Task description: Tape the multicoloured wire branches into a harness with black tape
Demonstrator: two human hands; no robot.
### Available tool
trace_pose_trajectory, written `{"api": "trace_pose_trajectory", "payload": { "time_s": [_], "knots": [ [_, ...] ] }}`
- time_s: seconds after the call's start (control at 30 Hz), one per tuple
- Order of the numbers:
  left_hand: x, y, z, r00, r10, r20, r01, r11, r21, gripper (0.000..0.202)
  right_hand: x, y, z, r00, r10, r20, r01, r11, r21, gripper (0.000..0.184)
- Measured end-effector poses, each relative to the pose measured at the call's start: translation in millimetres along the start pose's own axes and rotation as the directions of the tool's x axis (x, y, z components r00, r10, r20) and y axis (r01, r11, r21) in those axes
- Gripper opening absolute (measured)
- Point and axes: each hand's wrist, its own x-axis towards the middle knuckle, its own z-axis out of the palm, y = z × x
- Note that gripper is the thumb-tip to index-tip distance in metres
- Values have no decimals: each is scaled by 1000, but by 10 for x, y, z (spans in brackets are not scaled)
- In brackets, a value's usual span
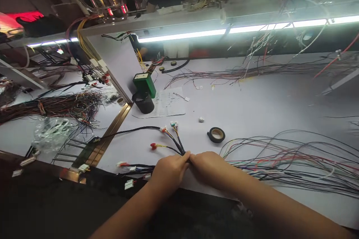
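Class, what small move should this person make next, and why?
Perhaps reach the right hand for the tape while the left hand holds the cables: both hands pinch where the cables meet, and the tape lies unheld nearby.

The left hand (171,167) and right hand (206,164) hide the cables (182,149) where they pinch. Near wires (291,172) run past the right edge. Print on the sheet (168,107) is too small to read.

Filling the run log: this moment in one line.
left hand: gripping black wire bundle | right hand: gripping same bundle | black tape roll: flat on table, unheld
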Motion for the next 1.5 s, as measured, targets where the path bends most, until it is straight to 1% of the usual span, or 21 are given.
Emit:
{"api": "trace_pose_trajectory", "payload": {
  "time_s": [0.1,0.17,0.23,0.3,0.37,0.43,0.53,0.6,0.7,0.8,0.87,0.93,0.97,1.03,1.07,1.13,1.17,1.23,1.33,1.43,1.5],
  "knots": [
    [1,138,-9,997,-73,-15,74,979,188,44,-8,-23,-29,999,37,-27,-38,998,-40,26],
    [27,244,-43,994,-110,13,104,963,250,52,-25,-62,-52,996,69,-58,-72,996,-58,23],
    [89,310,-97,988,-108,106,81,970,229,66,-54,-103,-71,991,90,-96,-97,993,-71,18],
    [173,309,-162,972,-77,222,43,988,151,73,-97,-114,-72,987,91,-133,-103,991,-86,16],
    [250,254,-218,954,-50,295,29,997,76,73,-154,-71,-47,983,78,-168,-97,989,-110,16],
    [299,186,-245,949,-43,311,25,998,59,64,-221,29,-4,979,68,-194,-96,986,-140,14],
    [322,140,-230,956,-33,292,3,995,102,43,-348,238,58,975,66,-213,-106,977,-183,14],
    [317,149,-218,955,-38,295,-3,990,138,36,-468,403,71,973,71,-222,-119,971,-209,16],
    [299,158,-263,955,-47,294,11,993,122,30,-737,734,28,967,91,-237,-149,959,-240,18],
    [277,139,-358,952,-55,301,42,998,50,25,-1105,1183,-69,954,150,-261,-218,942,-255,21],
    [275,133,-394,949,-70,306,58,997,49,25,-1351,1468,-134,944,193,-269,-263,930,-256,25],
    [290,139,-387,950,-86,300,64,995,82,25,-1548,1647,-178,943,179,-280,-245,944,-221,31],
    [304,144,-372,949,-96,300,69,993,100,24,-1619,1681,-187,943,153,-297,-213,960,-183,36],
    [334,147,-336,942,-104,319,71,991,113,24,-1699,1636,-173,933,88,-349,-123,989,-80,47],
    [348,143,-322,938,-97,333,65,992,106,25,-1708,1570,-149,924,58,-377,-77,996,-35,46],
    [369,122,-310,931,-81,355,55,995,81,26,-1674,1404,-71,914,8,-405,-9,1000,-1,26],
    [375,106,-310,930,-70,360,50,997,66,26,-1636,1324,-22,915,-16,-402,14,1000,-8,22],
    [383,71,-318,932,-50,360,40,999,36,27,-1537,1205,79,926,-52,-374,40,998,-42,28],
    [390,36,-331,933,-15,359,18,1000,-5,28,-1382,1142,182,932,-51,-358,28,997,-69,31],
    [400,45,-347,927,-12,376,23,999,-25,30,-1296,1105,166,928,-63,-367,37,996,-77,29],
    [409,64,-359,920,-25,391,41,999,-31,30,-1302,1030,99,935,-102,-341,87,994,-60,28]
  ]
}}
